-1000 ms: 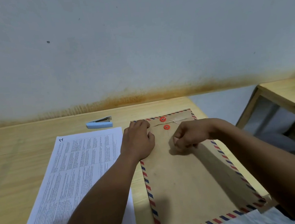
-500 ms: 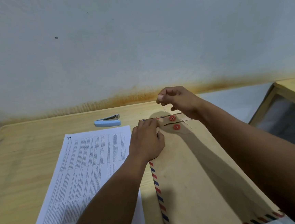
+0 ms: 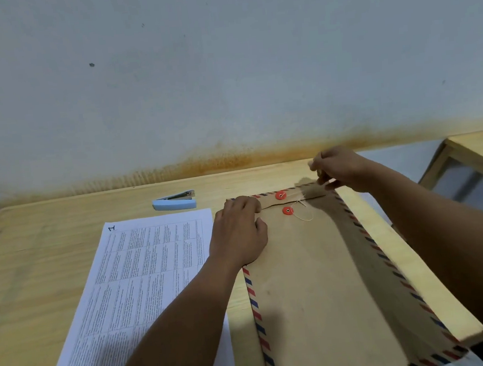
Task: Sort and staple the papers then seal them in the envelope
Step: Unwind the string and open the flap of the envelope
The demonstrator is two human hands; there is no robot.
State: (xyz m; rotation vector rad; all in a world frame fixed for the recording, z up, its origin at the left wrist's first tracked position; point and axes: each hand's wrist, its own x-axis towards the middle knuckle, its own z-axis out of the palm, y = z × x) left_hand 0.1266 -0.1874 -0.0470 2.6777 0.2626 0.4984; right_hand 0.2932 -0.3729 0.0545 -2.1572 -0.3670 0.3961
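Head view: the left hand [image 3: 239,232] lies flat, pressing the brown envelope [image 3: 317,293], while the right hand [image 3: 340,170] pinches the flap [image 3: 293,193] at its corner with curled fingers; the loose string [image 3: 304,213] lies between them. Opening seems to be the step in hand: next lift the flap, then fetch the papers [image 3: 143,279] lying left of the left fingers.

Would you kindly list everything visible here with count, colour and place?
Kraft paper envelope: one, brown, red-blue border, desk's right side.
Round closure buttons: two, red, at envelope's far end.
Thin string: one, pale, looped beside nearer button.
Printed paper sheets: count unclear, white, left of envelope.
Small stapler: one, light blue, beyond sheets.
Wooden desk: one, light brown, under everything.
Second wooden table: one, light brown, far right.
Left hand: one, presses envelope's far left corner.
Right hand: one, grip on envelope flap's far right edge.
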